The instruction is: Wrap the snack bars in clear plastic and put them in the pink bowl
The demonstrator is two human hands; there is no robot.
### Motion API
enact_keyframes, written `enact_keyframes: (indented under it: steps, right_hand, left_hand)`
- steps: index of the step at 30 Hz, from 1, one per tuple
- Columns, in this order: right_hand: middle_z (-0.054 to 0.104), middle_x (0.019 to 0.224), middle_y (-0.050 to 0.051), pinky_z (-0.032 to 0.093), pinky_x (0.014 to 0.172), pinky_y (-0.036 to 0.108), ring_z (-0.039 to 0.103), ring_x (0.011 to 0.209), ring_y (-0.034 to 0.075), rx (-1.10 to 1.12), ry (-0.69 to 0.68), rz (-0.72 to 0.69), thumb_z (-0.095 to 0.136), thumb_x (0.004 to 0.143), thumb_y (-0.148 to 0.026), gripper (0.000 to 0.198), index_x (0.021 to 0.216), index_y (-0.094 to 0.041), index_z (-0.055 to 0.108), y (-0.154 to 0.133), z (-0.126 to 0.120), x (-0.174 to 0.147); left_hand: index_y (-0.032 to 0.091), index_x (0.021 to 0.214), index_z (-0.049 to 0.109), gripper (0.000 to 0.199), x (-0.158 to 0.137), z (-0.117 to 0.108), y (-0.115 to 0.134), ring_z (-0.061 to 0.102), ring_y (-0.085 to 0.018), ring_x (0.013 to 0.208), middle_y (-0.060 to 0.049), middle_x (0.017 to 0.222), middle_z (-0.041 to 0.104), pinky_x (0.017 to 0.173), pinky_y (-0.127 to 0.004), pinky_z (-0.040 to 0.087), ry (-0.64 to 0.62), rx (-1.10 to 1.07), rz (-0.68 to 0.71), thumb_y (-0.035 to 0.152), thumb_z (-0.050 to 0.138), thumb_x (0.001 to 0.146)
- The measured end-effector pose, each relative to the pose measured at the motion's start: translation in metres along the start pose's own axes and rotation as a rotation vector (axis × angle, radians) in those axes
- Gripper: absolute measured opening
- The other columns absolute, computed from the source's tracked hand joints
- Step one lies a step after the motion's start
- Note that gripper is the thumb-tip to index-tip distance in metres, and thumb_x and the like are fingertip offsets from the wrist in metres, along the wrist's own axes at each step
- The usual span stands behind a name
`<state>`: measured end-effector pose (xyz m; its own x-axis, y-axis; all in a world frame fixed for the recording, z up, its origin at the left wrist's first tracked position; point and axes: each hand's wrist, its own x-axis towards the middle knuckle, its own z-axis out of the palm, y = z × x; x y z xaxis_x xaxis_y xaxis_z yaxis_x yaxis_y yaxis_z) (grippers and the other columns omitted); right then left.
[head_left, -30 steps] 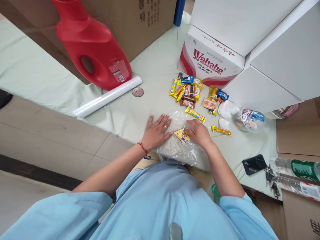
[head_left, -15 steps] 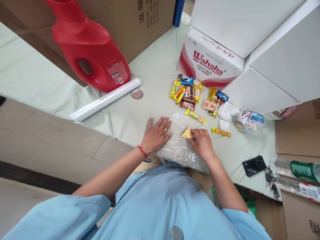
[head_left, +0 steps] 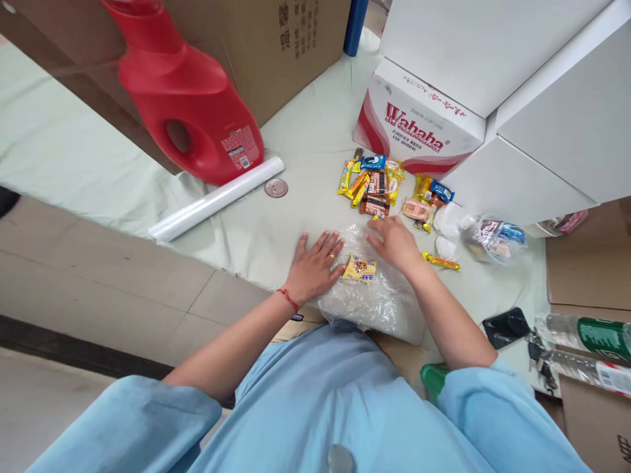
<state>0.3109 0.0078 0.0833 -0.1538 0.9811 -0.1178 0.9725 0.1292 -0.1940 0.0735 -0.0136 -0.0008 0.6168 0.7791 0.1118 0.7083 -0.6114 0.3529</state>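
Note:
My left hand [head_left: 318, 266] lies flat with fingers spread on the left edge of a clear plastic wrap sheet [head_left: 389, 302]. Beside its fingertips, a small yellow snack packet [head_left: 359, 269] rests on the wrap. My right hand [head_left: 394, 241] is over a yellow snack bar [head_left: 377, 217], with only the bar's end showing past the fingers. Its thumb and index finger are apart, and no grip on the bar can be seen. Behind it is a pile of wrapped snacks [head_left: 375, 184], brown, yellow and blue.
A white film roll [head_left: 217, 199] and a round tin lid [head_left: 276, 188] lie left, by a red jug [head_left: 197, 105]. To the right are more snacks [head_left: 418, 209], a clear tub [head_left: 494, 240], another yellow bar [head_left: 440, 261], a black phone [head_left: 505, 327] and bottles [head_left: 601, 335]. A Wahaha carton [head_left: 419, 125] stands behind.
My right hand has let go of the yellow packet, leaving it on the wrap close to my left hand, and has moved away to the yellow bar. My left hand stays flat.

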Motion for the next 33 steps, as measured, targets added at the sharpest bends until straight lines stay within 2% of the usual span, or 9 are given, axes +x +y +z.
enact_keyframes:
  steps: [2,5,8,12,14,18,21,26,33]
  right_hand:
    - [0.065,0.14,0.018,0.043,0.11,0.049,0.049,0.133,0.038,-0.041,0.092,0.067,0.063,0.098,-0.03,0.051,0.146,-0.015,0.062,0.016,-0.004,0.033]
    - [0.057,0.15,0.022,0.04,0.114,0.052,0.042,0.138,0.041,-0.058,0.024,0.147,0.074,0.087,-0.028,0.072,0.154,-0.01,0.054,0.032,0.005,0.07]
    - [0.063,0.138,0.021,0.039,0.112,0.052,0.045,0.132,0.04,-0.035,0.041,0.157,0.071,0.086,-0.026,0.064,0.148,-0.013,0.061,0.042,0.014,0.082]
    - [0.066,0.121,0.02,0.039,0.109,0.053,0.048,0.123,0.04,0.008,0.24,0.179,0.067,0.086,-0.027,0.053,0.136,-0.011,0.069,0.048,0.0,0.054]
    - [0.066,0.12,0.019,0.04,0.108,0.053,0.051,0.119,0.038,0.068,0.277,0.097,0.069,0.086,-0.031,0.053,0.136,-0.013,0.067,0.044,-0.009,0.026]
    - [0.068,0.118,0.013,0.043,0.106,0.049,0.056,0.114,0.033,0.197,0.064,-0.164,0.07,0.088,-0.029,0.046,0.132,-0.019,0.067,0.021,-0.006,-0.037]
    - [0.065,0.12,0.014,0.045,0.107,0.049,0.054,0.119,0.033,0.163,-0.064,-0.18,0.073,0.088,-0.026,0.049,0.136,-0.019,0.065,0.002,0.015,-0.068]
    - [0.059,0.143,0.018,0.033,0.122,0.058,0.041,0.143,0.039,0.029,-0.057,-0.181,0.077,0.087,-0.026,0.066,0.149,-0.019,0.056,-0.015,0.037,-0.077]
    - [0.067,0.134,0.017,0.026,0.126,0.061,0.048,0.14,0.036,0.012,0.019,-0.142,0.067,0.095,-0.025,0.053,0.147,-0.018,0.058,-0.017,0.043,-0.084]
  left_hand:
    - [0.025,0.165,0.039,0.064,0.0,-0.001,0.0,0.033,-0.033,0.161,-0.01,0.172,0.038,0.131,-0.069,0.008,-0.007,0.007,-0.003,0.052,0.037,0.108]
    - [0.025,0.165,0.039,0.068,0.0,-0.002,0.001,0.033,-0.033,0.161,-0.01,0.172,0.037,0.131,-0.068,0.009,-0.018,0.013,-0.01,0.057,0.039,0.106]
    - [0.025,0.165,0.039,0.074,0.0,-0.002,0.001,0.033,-0.034,0.16,-0.011,0.172,0.037,0.131,-0.068,0.009,-0.018,0.01,-0.01,0.064,0.042,0.103]
    - [0.025,0.166,0.039,0.073,-0.001,-0.001,0.0,0.034,-0.035,0.16,-0.011,0.172,0.038,0.131,-0.069,0.009,-0.006,-0.007,-0.006,0.063,0.042,0.103]
    - [0.025,0.166,0.039,0.07,-0.001,-0.002,0.0,0.034,-0.034,0.16,-0.011,0.171,0.039,0.131,-0.069,0.009,0.002,-0.018,-0.006,0.06,0.041,0.104]
    - [0.026,0.166,0.037,0.067,-0.001,-0.004,0.001,0.033,-0.034,0.16,-0.011,0.171,0.039,0.131,-0.069,0.009,-0.002,-0.028,-0.011,0.056,0.04,0.106]
    - [0.026,0.167,0.036,0.067,-0.001,-0.003,0.001,0.032,-0.034,0.161,-0.011,0.172,0.038,0.131,-0.069,0.009,-0.001,-0.029,-0.007,0.055,0.04,0.106]
    - [0.026,0.168,0.034,0.067,-0.001,0.0,0.0,0.031,-0.033,0.162,-0.011,0.172,0.037,0.131,-0.068,0.005,0.008,-0.036,0.004,0.054,0.04,0.107]
    - [0.024,0.168,0.033,0.069,0.0,0.0,0.002,0.032,-0.034,0.161,-0.012,0.172,0.038,0.131,-0.069,0.006,0.003,-0.038,-0.013,0.055,0.039,0.106]
